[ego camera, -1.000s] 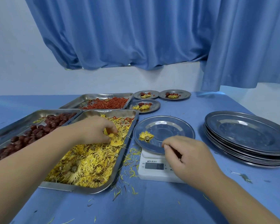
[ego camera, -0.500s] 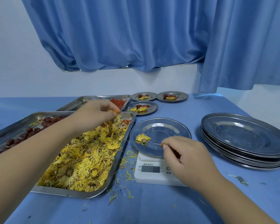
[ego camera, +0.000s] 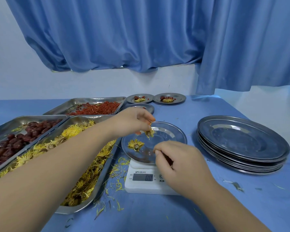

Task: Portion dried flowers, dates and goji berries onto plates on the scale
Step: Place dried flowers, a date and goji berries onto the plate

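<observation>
- Head view, the carry: the person's left grip (ego camera: pixel 134 122), a second ago down in the rectangular steel tray of loose yellow dried flowers (ego camera: pixel 69 210), has crossed to the round steel plate (ego camera: pixel 172 136) on the white digital kitchen scale (ego camera: pixel 141 185). It hangs just above the plate, fingertips pinching a dried yellow flower head (ego camera: pixel 149 133) that has not yet been let go.
- Head view, the plate: a first yellow flower head (ego camera: pixel 135 144) lies on the plate's left half, where it lay a second ago. The pinched one would make two, so the flower share looks only part-weighed, with dates and goji berries still to come for this plate.
- Head view, the other hand: the right grip (ego camera: pixel 179 163) has stayed at the plate's near rim with its fingers curled. Whether it pinches the rim or holds nothing cannot be told.
- Head view, the supplies: neither grip is touching the dark red dates (ego camera: pixel 15 141) in the left steel tray or the orange-red goji berries (ego camera: pixel 97 110) in the far steel tray.
- Head view, the surroundings: a stack of empty round steel plates (ego camera: pixel 241 141) waits at the right on the blue counter (ego camera: pixel 157 215). Small filled steel plates (ego camera: pixel 169 98) stand at the back, and the scale's readout is too faint to trust.
</observation>
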`<state>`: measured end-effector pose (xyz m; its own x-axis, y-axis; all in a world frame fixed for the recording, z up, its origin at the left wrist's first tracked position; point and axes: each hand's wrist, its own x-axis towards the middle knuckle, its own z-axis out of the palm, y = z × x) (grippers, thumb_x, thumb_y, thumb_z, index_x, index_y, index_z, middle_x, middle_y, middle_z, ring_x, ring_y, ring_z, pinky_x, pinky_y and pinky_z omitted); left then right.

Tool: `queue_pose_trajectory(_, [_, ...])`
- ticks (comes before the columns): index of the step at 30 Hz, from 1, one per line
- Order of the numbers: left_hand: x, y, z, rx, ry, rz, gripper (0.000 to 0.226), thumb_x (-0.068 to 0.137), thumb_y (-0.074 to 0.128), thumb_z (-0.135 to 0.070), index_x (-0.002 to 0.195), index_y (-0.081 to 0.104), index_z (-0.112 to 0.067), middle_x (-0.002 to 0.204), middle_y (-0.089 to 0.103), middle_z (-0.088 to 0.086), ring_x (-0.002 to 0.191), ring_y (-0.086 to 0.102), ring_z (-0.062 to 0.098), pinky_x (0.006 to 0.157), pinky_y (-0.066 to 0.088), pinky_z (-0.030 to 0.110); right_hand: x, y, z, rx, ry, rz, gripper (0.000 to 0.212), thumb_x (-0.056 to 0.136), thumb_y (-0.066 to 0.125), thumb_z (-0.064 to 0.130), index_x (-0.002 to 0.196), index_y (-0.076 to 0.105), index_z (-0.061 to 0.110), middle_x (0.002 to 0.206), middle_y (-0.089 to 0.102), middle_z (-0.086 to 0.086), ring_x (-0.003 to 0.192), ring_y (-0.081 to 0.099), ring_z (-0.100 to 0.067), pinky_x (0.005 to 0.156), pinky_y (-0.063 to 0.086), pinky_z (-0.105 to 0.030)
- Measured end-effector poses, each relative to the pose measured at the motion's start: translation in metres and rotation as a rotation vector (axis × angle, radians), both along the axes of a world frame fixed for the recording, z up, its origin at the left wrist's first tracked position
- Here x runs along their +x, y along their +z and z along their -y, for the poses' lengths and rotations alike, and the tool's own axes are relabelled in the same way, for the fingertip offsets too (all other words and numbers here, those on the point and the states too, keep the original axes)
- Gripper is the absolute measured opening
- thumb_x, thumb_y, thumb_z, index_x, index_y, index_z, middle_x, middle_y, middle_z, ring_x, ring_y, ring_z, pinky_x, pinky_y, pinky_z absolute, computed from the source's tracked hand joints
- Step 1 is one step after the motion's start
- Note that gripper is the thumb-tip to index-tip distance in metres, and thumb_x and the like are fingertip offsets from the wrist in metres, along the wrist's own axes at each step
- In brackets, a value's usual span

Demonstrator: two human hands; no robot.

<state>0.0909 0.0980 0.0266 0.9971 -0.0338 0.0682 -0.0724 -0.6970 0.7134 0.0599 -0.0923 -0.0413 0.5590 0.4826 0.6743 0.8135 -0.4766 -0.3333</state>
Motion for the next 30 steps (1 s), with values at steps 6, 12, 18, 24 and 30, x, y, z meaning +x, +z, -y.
queue_pose_trajectory(6, [0.009,-0.006,-0.004,0.104,0.025,-0.002,0.028,0.088,0.068,-0.022,0.116,0.065,-0.026,0.11,0.065,-0.01,0.1,0.062,0.005,0.086,0.049,0.024,-0.002,0.001,-0.001,-0.006,0.018,0.005,0.028,0.089,0.041,0.027,0.073,0.06,0.013,0.063,0.055,0.002,0.059,0.05,-0.019,0.052,0.044,-0.037])
queue_pose_trajectory(12, [0.004,-0.005,-0.015,0.057,0.064,0.083,0.017,0.092,0.06,-0.025,0.107,0.067,-0.031,0.1,0.069,-0.013,0.084,0.065,-0.003,0.073,0.046,0.02,-0.006,0.0,-0.002,-0.021,0.027,0.004,0.033,0.088,0.036,0.032,0.074,0.06,0.015,0.064,0.055,0.003,0.06,0.05,-0.018,0.052,0.044,-0.037])
queue_pose_trajectory(18, [-0.028,-0.008,-0.047,0.004,0.085,0.133,0.015,0.094,0.059,-0.026,0.102,0.068,-0.034,0.096,0.073,-0.013,0.084,0.069,-0.001,0.07,0.049,0.021,-0.021,-0.001,-0.01,-0.026,0.057,0.071,0.028,0.089,0.042,0.026,0.072,0.061,0.016,0.06,0.047,0.006,0.053,0.044,-0.016,0.046,0.041,-0.035])
queue_pose_trajectory(24, [-0.07,0.011,-0.116,0.035,0.177,0.121,0.015,0.094,0.06,-0.031,0.105,0.067,-0.037,0.098,0.071,-0.021,0.087,0.069,-0.001,0.076,0.052,0.027,-0.036,0.004,-0.042,0.048,0.116,0.083,0.026,0.088,0.043,0.024,0.075,0.064,0.017,0.064,0.051,0.005,0.058,0.049,-0.014,0.048,0.044,-0.035])
queue_pose_trajectory(30, [-0.1,0.032,-0.206,-0.005,0.381,0.102,0.014,0.094,0.06,-0.027,0.102,0.07,-0.033,0.103,0.073,-0.009,0.092,0.07,0.008,0.087,0.052,0.032,-0.026,0.002,-0.093,0.081,0.044,0.001,0.015,0.086,0.055,0.019,0.092,0.069,0.02,0.074,0.055,0.01,0.067,0.055,-0.014,0.057,0.048,-0.034])
